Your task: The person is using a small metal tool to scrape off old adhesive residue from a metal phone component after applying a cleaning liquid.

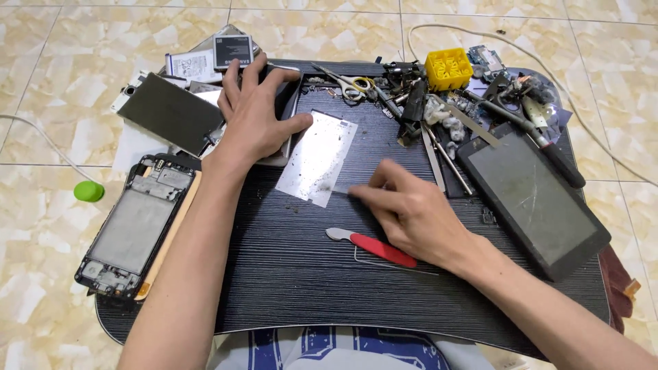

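A thin shiny metal plate [319,156] lies on the dark striped lap board [295,274]. My left hand [255,113] rests flat with fingers spread on a phone part just left of the plate, its thumb touching the plate's upper left edge. My right hand [404,205] lies on the board with its fingertips at the plate's lower right corner, pinching what looks like a small flat blade; the thing itself is too small to make out. A red-handled prying tool [373,247] lies under my right wrist.
An opened phone frame [133,226] sits at the board's left edge, a dark screen panel [171,113] behind it. A tablet [531,199] lies at the right. Scissors [349,85], tweezers [439,154], a yellow box [448,68] and several loose parts crowd the far edge. A green cap [89,191] lies on the tiled floor.
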